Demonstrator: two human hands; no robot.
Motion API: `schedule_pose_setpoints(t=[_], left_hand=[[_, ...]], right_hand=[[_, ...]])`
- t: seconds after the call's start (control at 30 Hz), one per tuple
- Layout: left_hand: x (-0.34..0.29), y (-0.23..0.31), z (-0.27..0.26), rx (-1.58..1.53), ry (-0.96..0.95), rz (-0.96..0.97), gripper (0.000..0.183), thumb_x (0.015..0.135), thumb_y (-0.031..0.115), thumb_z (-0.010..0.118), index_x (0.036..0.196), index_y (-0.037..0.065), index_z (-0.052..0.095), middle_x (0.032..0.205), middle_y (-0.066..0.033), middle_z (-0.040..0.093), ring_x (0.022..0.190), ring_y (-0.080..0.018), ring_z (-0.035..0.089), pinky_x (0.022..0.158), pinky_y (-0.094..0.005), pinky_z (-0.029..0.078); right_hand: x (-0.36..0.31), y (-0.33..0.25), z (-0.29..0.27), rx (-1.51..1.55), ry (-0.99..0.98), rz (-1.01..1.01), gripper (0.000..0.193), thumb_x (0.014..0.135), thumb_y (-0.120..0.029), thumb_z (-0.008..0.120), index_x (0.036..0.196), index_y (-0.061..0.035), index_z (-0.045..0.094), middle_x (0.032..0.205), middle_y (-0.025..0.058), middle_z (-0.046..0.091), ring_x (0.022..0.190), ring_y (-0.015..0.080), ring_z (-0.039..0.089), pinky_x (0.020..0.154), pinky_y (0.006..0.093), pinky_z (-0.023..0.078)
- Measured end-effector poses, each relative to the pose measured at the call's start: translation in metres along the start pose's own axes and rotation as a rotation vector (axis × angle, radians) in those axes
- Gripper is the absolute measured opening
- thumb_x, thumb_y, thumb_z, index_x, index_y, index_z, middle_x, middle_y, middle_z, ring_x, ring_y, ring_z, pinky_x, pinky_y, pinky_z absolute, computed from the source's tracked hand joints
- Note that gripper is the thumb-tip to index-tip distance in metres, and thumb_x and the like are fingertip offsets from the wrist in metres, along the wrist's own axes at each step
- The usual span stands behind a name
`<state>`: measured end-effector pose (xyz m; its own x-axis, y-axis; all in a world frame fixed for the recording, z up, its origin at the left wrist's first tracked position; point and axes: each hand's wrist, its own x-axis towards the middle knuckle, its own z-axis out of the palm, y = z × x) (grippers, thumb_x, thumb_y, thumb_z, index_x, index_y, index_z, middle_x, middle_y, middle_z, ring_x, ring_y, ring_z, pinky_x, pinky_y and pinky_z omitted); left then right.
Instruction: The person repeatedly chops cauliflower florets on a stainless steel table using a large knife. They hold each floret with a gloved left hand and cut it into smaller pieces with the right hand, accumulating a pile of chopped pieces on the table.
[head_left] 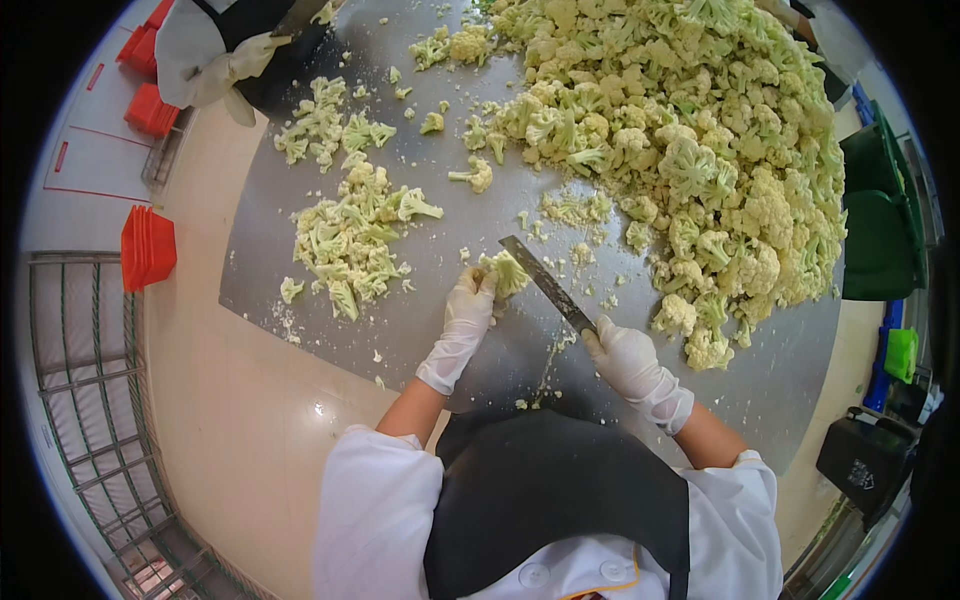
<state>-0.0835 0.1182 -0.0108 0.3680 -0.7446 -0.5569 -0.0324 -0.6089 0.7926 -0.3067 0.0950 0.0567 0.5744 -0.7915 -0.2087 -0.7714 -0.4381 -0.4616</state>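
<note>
One floret (510, 272), twelve o'clock from worker (560, 480), held in fingers of left hand (466, 318); right hand (630, 360) grips knife (550, 286). Cut-looking pieces (350, 238) lie at eleven; larger cauliflower heap (700, 180), at one, apparently remains.

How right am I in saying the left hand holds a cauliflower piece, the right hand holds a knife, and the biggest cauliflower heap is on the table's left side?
One thing is off: the head view shows the biggest cauliflower heap on the table's right side. The left hand does hold a cauliflower piece, and the right hand a knife.
</note>
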Motion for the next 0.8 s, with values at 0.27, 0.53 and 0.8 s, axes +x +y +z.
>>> schedule_pose_setpoints(t=[0.27, 0.53, 0.8], left_hand=[[-0.015, -0.013, 0.016, 0.297, 0.291, 0.471, 0.029, 0.076, 0.017, 0.059, 0.101, 0.006, 0.052, 0.092, -0.0145, 0.056, 0.083, -0.0286, 0.056, 0.07, -0.034, 0.044], [-0.009, -0.019, 0.02, 0.499, 0.233, 0.483, 0.028, 0.074, 0.01, 0.059, 0.101, 0.006, 0.052, 0.091, -0.0127, 0.055, 0.083, -0.0257, 0.055, 0.07, -0.0333, 0.044], [0.009, -0.029, 0.004, 0.288, 0.215, 0.616, 0.023, 0.076, 0.006, 0.058, 0.097, 0.001, 0.053, 0.085, -0.0091, 0.056, 0.077, -0.0177, 0.056, 0.065, -0.0285, 0.045]], right_hand=[[-0.001, -0.014, -0.009, -0.077, 0.023, 0.003, 0.019, 0.081, -0.022, 0.048, 0.075, -0.0042, 0.045, 0.05, 0.0164, 0.051, 0.048, 0.0331, 0.053, 0.044, 0.0417, 0.041], [0.008, -0.01, 0.01, -0.207, -0.158, 0.045, 0.019, 0.081, -0.022, 0.046, 0.079, -0.0029, 0.047, 0.055, 0.0166, 0.054, 0.053, 0.0331, 0.056, 0.049, 0.0429, 0.043], [0.008, -0.003, -0.001, -0.082, -0.025, 0.015, 0.021, 0.081, -0.024, 0.047, 0.078, -0.0027, 0.048, 0.055, 0.0171, 0.054, 0.053, 0.0329, 0.055, 0.048, 0.0431, 0.043]])
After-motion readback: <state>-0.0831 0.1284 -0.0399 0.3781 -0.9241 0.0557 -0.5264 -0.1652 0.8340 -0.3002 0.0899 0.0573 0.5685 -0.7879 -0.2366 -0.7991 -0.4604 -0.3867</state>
